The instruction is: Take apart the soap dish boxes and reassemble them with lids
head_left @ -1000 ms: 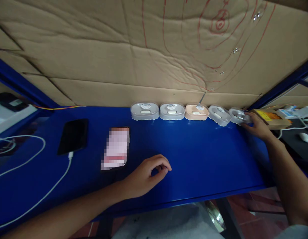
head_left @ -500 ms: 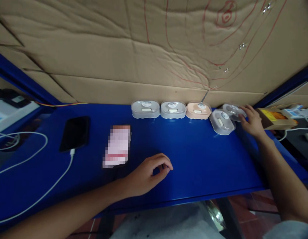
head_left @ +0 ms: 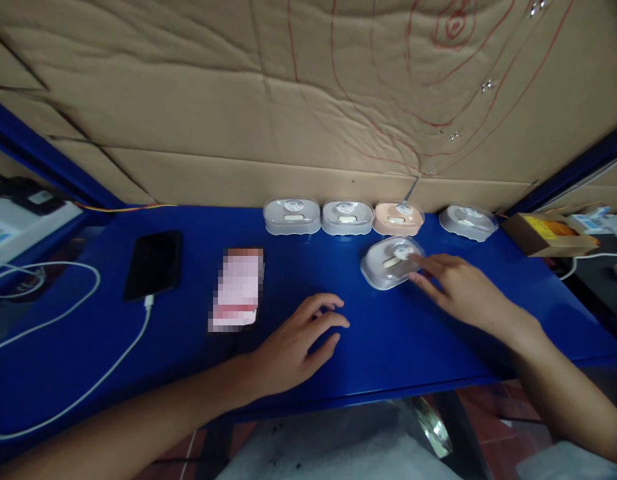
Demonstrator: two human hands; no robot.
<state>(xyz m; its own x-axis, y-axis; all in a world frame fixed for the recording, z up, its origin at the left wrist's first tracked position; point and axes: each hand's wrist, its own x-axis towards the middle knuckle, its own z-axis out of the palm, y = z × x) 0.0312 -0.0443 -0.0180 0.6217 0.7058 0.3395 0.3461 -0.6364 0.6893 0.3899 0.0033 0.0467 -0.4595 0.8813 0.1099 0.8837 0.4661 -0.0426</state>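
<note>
Clear plastic case (head_left: 391, 263) lies on the blue table (head_left: 418, 347), just in front of the peach case (head_left: 397, 219), right hand (head_left: 456, 287) fingers spread against it; left hand (head_left: 294, 341) rests nearby, fingers loosely apart. Judged mid-slide; a firmer grasp comes next.

A glossy, smooth blue tabletop (head_left: 413, 347) reflects light beneath a translucent, frosted plastic case (head_left: 391, 263), its lid shiny, touched by the fingertips of the right hand (head_left: 461, 290). Against the back stand more cases of the same smooth plastic: two clear grey ones (head_left: 291, 216) (head_left: 346, 217), a peach-coloured one (head_left: 397, 219) and another clear one (head_left: 468, 221). Behind them rises matt brown corrugated cardboard (head_left: 213, 113), creased and rough, marked with red pen lines. A black phone (head_left: 153, 264) shows a glossy glass face; its white cable (head_left: 88, 393) looks like smooth rubbery plastic. The left hand (head_left: 293, 347) rests bare on the sheen. A matt cardboard box (head_left: 546, 235) sits at right.
</note>
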